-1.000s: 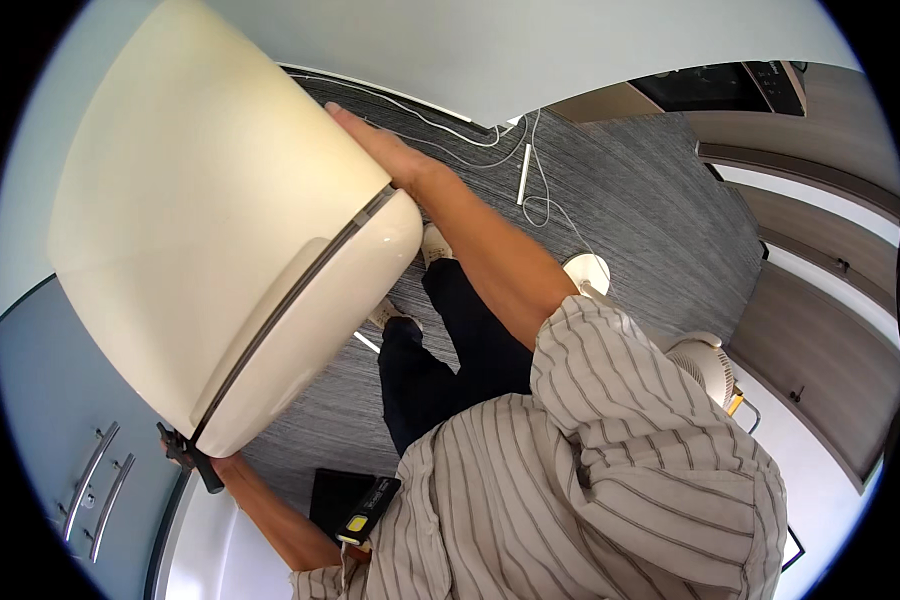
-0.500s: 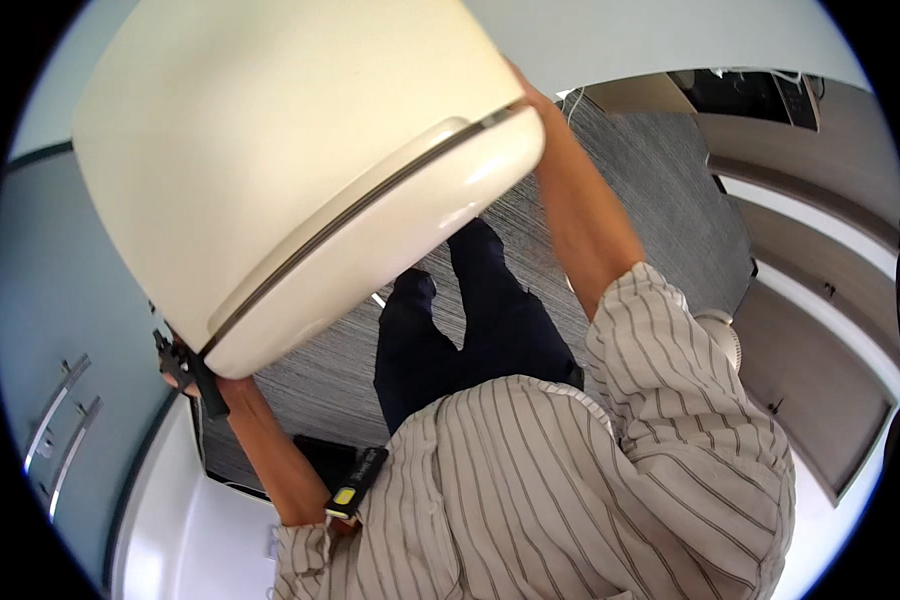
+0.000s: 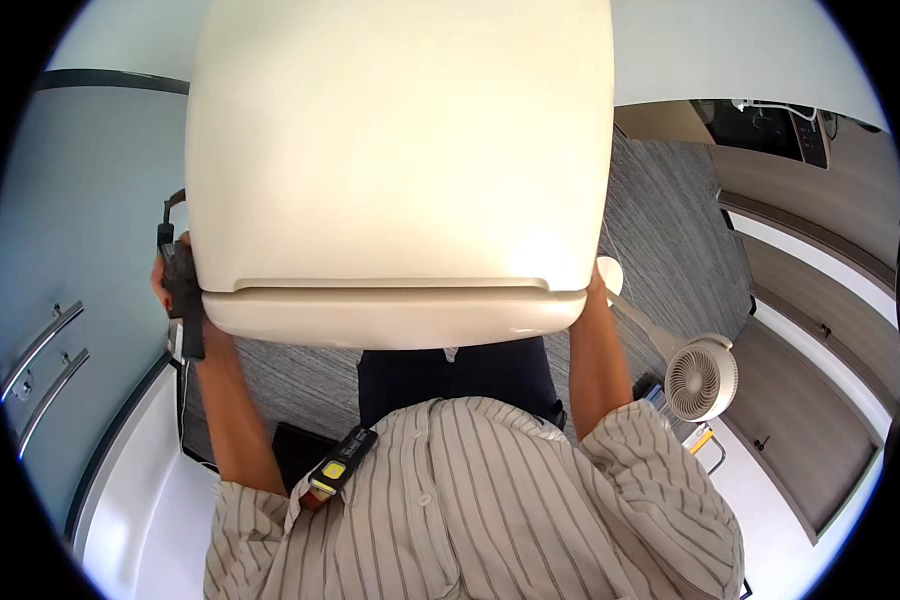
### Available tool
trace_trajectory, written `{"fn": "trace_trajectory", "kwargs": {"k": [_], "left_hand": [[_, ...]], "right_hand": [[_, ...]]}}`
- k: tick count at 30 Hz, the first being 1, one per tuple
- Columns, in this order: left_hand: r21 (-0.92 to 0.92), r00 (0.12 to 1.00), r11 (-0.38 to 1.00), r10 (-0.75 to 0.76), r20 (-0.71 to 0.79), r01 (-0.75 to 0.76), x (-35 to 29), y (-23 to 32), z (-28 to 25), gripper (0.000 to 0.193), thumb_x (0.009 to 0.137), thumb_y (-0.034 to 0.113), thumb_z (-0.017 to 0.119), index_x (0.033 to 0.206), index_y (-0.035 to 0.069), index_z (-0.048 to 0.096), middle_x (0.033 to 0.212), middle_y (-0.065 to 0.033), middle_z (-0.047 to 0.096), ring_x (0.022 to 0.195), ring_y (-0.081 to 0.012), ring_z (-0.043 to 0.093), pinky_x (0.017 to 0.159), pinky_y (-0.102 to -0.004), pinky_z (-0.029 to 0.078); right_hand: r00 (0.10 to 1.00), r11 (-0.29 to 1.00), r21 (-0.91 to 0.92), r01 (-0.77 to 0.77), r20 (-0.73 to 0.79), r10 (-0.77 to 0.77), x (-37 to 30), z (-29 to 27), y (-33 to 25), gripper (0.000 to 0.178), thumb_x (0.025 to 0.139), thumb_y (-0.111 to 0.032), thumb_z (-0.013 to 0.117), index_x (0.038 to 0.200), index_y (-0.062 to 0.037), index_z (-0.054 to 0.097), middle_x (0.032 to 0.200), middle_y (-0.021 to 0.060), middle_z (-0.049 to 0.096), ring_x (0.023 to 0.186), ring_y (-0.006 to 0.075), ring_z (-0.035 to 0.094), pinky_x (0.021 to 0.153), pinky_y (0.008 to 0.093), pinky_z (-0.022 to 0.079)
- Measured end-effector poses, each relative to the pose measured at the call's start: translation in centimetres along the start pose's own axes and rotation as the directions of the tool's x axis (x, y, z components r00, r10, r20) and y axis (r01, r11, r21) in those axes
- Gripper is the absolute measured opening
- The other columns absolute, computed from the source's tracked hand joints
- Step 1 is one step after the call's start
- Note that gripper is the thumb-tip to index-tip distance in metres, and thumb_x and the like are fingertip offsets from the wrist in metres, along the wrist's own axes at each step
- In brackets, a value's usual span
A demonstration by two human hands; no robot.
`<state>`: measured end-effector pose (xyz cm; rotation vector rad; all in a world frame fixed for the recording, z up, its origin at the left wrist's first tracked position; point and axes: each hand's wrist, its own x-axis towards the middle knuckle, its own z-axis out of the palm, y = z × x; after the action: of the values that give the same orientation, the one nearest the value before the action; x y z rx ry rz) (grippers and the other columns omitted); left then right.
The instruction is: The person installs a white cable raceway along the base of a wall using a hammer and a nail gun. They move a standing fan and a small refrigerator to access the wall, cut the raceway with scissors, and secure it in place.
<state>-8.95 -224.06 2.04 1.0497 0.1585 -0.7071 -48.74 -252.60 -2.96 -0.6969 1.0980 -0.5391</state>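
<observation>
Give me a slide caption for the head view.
Left hand and right hand flank a cream, round-cornered casing, with a pedestal fan at right.

Box (image 3: 400, 160) is looking smooth, glossy plastic; shirt (image 3: 480, 480) is showing matt cloth; door handles (image 3: 40, 343) are shining like metal; floor (image 3: 660, 210) is looking rough, matt

Cream casing (image 3: 400, 160), beige shirt (image 3: 490, 500) — dark-striped, dark navy trousers (image 3: 490, 385), floor (image 3: 670, 220) — streaked grey
</observation>
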Motion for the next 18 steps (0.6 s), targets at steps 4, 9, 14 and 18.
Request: {"fn": "trace_trajectory", "kwargs": {"k": [4, 9, 14, 18], "left_hand": [[0.148, 0.998, 0.989, -0.004, -0.064, 0.014, 0.6, 0.6, -2.4, 0.050, 0.096, 0.045, 0.041, 0.110, 0.003, 0.063, 0.101, -0.0110, 0.068, 0.091, -0.0226, 0.067, 0.086, -0.0389, 0.052], [0.154, 0.988, 0.986, 0.080, -0.130, -0.060, -1.7, -1.2, -0.5, 0.050, 0.095, 0.045, 0.042, 0.113, 0.004, 0.063, 0.107, -0.0128, 0.068, 0.095, -0.0246, 0.066, 0.088, -0.0404, 0.052], [0.196, 0.988, 0.979, 0.078, -0.137, -0.050, -4.4, -1.8, 0.5, 0.051, 0.093, 0.047, 0.044, 0.115, 0.004, 0.062, 0.109, -0.0135, 0.067, 0.098, -0.0262, 0.065, 0.090, -0.0423, 0.052], [0.217, 0.987, 0.975, 0.086, -0.137, -0.055, -6.3, -2.0, 1.2, 0.052, 0.092, 0.048, 0.046, 0.116, 0.005, 0.062, 0.112, -0.0141, 0.066, 0.101, -0.0275, 0.065, 0.092, -0.0438, 0.051]], "right_hand": [[0.997, 0.997, -0.009, -0.075, -0.037, 0.074, 0.3, 0.4, 0.4, 0.058, 0.100, -0.045, 0.043, 0.137, -0.0008, 0.047, 0.127, 0.0195, 0.057, 0.111, 0.0237, 0.061, 0.087, 0.0326, 0.056], [0.988, 0.985, -0.091, -0.145, -0.067, 0.139, 1.8, 0.7, -1.4, 0.073, 0.098, -0.061, 0.033, 0.135, -0.0003, 0.050, 0.122, 0.0194, 0.060, 0.109, 0.0235, 0.063, 0.089, 0.0306, 0.054], [0.978, 0.977, -0.050, -0.206, 0.018, 0.207, 2.5, -1.5, -3.3, 0.080, 0.095, -0.068, 0.032, 0.132, -0.0009, 0.054, 0.124, 0.0201, 0.060, 0.112, 0.0241, 0.061, 0.094, 0.0315, 0.050], [0.969, 0.970, -0.081, -0.229, 0.075, 0.235, 2.4, -1.2, -4.2, 0.081, 0.094, -0.068, 0.034, 0.139, -0.0018, 0.047, 0.131, 0.0222, 0.054, 0.121, 0.0282, 0.054, 0.102, 0.0361, 0.043]]}}
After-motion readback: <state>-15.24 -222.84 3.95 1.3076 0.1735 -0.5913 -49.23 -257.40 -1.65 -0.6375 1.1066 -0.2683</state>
